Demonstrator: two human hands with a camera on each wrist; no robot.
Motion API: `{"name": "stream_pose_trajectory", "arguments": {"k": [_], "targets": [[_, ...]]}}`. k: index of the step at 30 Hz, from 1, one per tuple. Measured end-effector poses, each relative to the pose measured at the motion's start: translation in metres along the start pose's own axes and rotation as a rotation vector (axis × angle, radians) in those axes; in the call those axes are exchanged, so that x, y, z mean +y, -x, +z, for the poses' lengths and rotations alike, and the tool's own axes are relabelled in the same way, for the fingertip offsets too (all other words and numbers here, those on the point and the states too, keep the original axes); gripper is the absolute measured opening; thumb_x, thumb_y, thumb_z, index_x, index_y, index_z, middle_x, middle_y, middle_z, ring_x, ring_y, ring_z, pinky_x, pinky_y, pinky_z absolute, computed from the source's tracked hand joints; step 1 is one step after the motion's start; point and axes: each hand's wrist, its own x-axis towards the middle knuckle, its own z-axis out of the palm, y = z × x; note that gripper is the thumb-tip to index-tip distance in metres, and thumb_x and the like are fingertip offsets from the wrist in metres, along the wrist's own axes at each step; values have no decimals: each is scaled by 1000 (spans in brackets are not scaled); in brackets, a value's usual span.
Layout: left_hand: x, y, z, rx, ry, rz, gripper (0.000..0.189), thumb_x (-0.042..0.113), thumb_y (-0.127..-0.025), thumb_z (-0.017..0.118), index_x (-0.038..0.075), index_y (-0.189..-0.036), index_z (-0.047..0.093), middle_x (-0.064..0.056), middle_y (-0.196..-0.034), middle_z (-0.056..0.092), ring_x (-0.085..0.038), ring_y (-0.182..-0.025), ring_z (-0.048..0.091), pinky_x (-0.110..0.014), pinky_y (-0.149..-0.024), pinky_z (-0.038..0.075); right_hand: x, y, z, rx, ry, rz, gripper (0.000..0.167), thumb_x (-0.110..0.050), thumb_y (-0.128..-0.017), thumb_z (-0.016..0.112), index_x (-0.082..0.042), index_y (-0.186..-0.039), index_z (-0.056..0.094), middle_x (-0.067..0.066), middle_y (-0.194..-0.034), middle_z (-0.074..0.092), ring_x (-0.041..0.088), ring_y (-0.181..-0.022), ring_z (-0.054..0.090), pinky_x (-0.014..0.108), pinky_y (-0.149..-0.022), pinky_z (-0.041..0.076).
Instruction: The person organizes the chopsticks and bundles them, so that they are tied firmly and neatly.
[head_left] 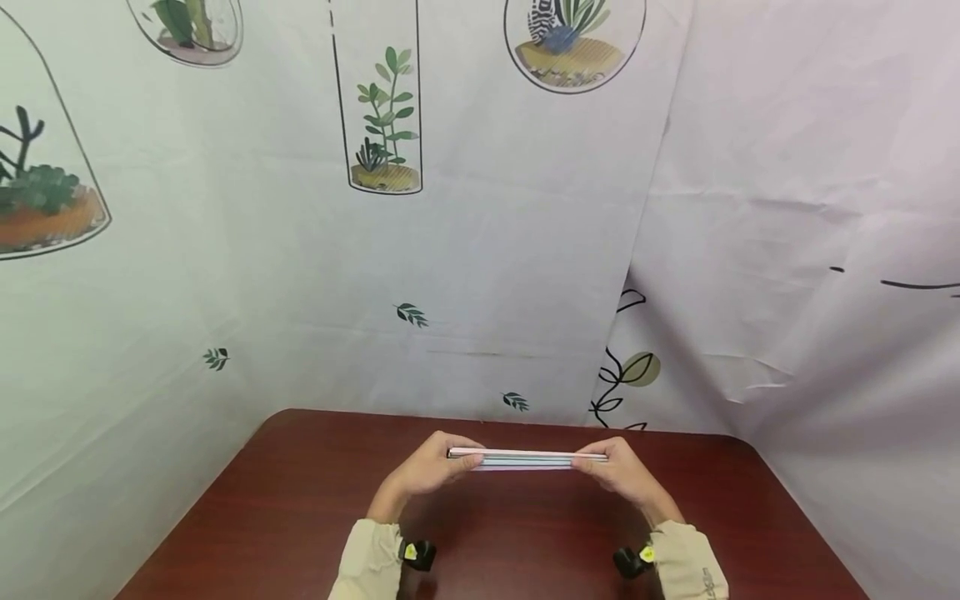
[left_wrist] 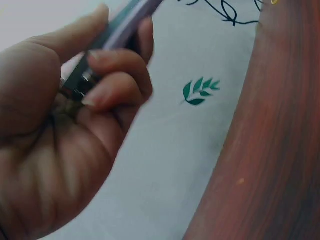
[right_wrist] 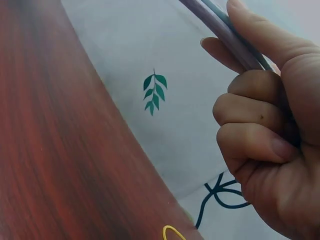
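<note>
A thin flat stack (head_left: 527,460) with white, pale blue and dark layers is seen edge-on in the head view, level above the table; its kind cannot be told. My left hand (head_left: 431,467) grips its left end, thumb on the near side. At the opposite end my right hand (head_left: 624,475) pinches it between thumb and fingers. The left wrist view shows the stack's dark corner (left_wrist: 80,82) with small shiny spots, fingers curled about it. In the right wrist view a purplish-grey edge (right_wrist: 227,32) runs out from the grip, the lower fingers folded into the palm.
Beneath the hands spreads a dark red-brown wooden table (head_left: 517,542) with rounded far corners. A white cloth wall (head_left: 480,250) printed with plants and leaves hangs right behind it. Small black wrist cameras (head_left: 417,556) sit at both pale sleeves (head_left: 369,560).
</note>
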Motion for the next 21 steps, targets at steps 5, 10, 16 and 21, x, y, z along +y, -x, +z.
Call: {"name": "stream_pose_trajectory", "arguments": {"k": [5,10,16,21], "targets": [[0,-2,0,4,-69,57,36,21,-95,66,2,-126,66,2,-86,66,-7,-65,55,-23,-60,46,0,0,-1,-6,-34,-11,16,2,-92,64,15,-97,69,-9,-55,39,-1,-44,29,19,-37,22],[8,0,3,10,-146,71,36,16,-87,76,9,-122,69,-1,-106,71,-12,-86,63,-27,-76,51,-5,-1,0,5,-54,-7,22,0,-93,64,14,-110,66,-8,-54,38,2,-43,26,20,-37,22],[8,1,4,40,-153,72,34,14,-83,80,9,-116,72,2,-98,73,-9,-80,63,-26,-71,52,-10,1,0,25,-12,-11,23,-1,-91,67,11,-111,68,-8,-59,47,2,-45,26,23,-37,23],[6,0,3,45,-112,64,36,19,-85,79,10,-119,72,1,-99,73,-9,-80,64,-26,-71,52,-12,2,0,55,56,-46,26,0,-86,72,10,-110,70,-6,-71,61,0,-48,34,21,-39,31]]}}
